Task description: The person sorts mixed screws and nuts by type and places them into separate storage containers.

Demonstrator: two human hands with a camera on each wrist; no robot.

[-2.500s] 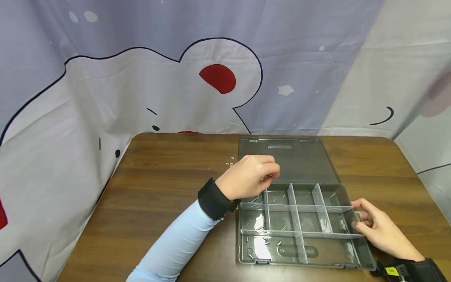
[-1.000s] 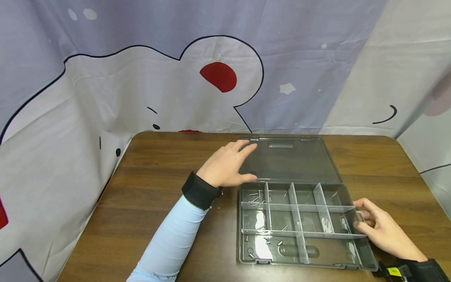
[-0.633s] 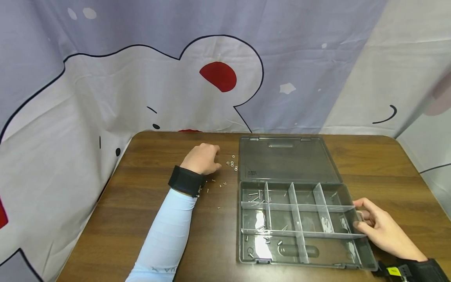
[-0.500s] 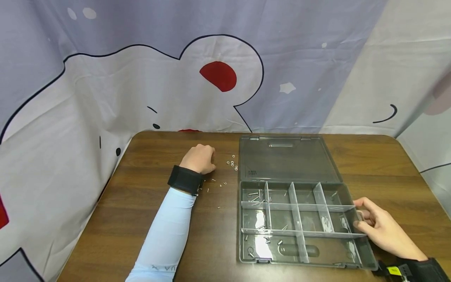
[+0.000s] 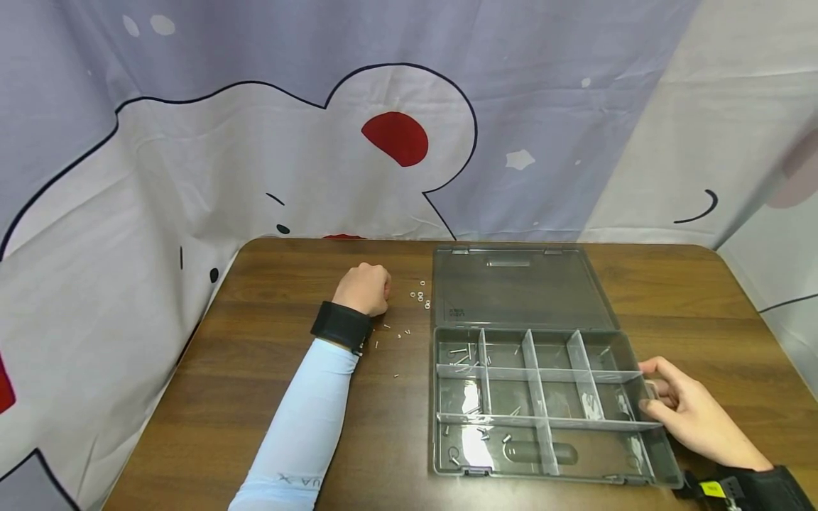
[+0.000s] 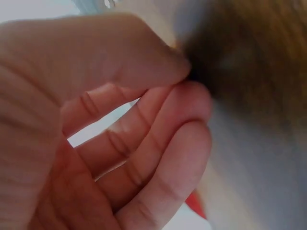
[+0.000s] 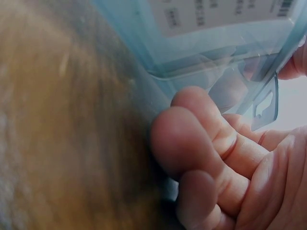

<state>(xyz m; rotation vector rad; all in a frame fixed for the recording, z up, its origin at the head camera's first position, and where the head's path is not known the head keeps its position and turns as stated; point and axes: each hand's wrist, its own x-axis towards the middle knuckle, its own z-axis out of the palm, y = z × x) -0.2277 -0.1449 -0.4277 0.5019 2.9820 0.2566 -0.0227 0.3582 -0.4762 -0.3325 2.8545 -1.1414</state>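
My left hand point(image 5: 361, 288) is low over the table left of the small metal rings point(image 5: 420, 294). In the left wrist view its thumb tip meets the curled fingertips point(image 6: 184, 148); nothing shows between them, and I cannot tell if a tiny part is hidden there. Several small screws point(image 5: 399, 336) lie scattered just to its right and nearer me. My right hand point(image 5: 693, 419) grips the right side of a clear grey compartment box point(image 5: 603, 451), fingers curled against its wall. More screws point(image 5: 458, 351) lie in the box's left compartments.
The box's lid point(image 5: 530, 291) lies folded back flat behind it. The brown wooden table point(image 5: 255, 397) runs back to a patterned curtain point(image 5: 287, 156). A printed label point(image 7: 225, 17) shows on the box in the right wrist view.
My left hand has moved from over the box, fingers spread on the way, left to the table, where its fingers have drawn together. My right hand has stayed at the box.
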